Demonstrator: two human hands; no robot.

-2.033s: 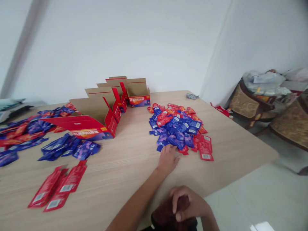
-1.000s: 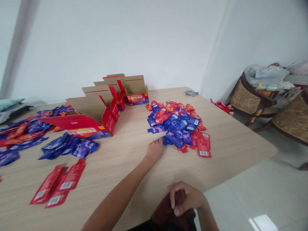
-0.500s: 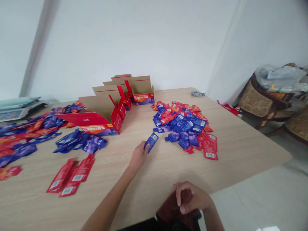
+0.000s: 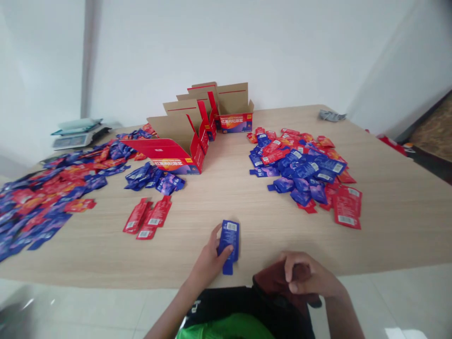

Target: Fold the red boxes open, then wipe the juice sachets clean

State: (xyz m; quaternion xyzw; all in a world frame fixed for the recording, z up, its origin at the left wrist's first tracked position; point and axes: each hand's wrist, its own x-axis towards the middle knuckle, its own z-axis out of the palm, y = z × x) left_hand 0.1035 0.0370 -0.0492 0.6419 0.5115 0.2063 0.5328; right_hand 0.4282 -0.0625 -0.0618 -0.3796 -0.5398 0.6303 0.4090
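My left hand (image 4: 211, 260) is closed on a blue spouted pouch (image 4: 229, 240), its thumb on the front and its barcode end pointing away from me. The pouch is low over the table near the front edge. At that edge my right hand (image 4: 310, 275) is curled around a dark red cloth (image 4: 270, 278), partly hidden by the fingers. To the left lie 3 red pouches (image 4: 159, 210), with a small heap of blue pouches (image 4: 141, 176) behind them. A mixed pile of blue and red pouches (image 4: 300, 169) lies at the right.
Open red cardboard boxes (image 4: 178, 165) stand in a row toward the wall. Many mixed pouches (image 4: 63, 188) cover the table's left side. Behind them is a scale (image 4: 76, 140) with packets on it. A grey crumpled wrapper (image 4: 332, 116) rests at the back right.
My left hand has brought the blue pouch back toward the table's front edge and turned it upright in view. The head view has shifted left and down. My right hand keeps its curled grip.
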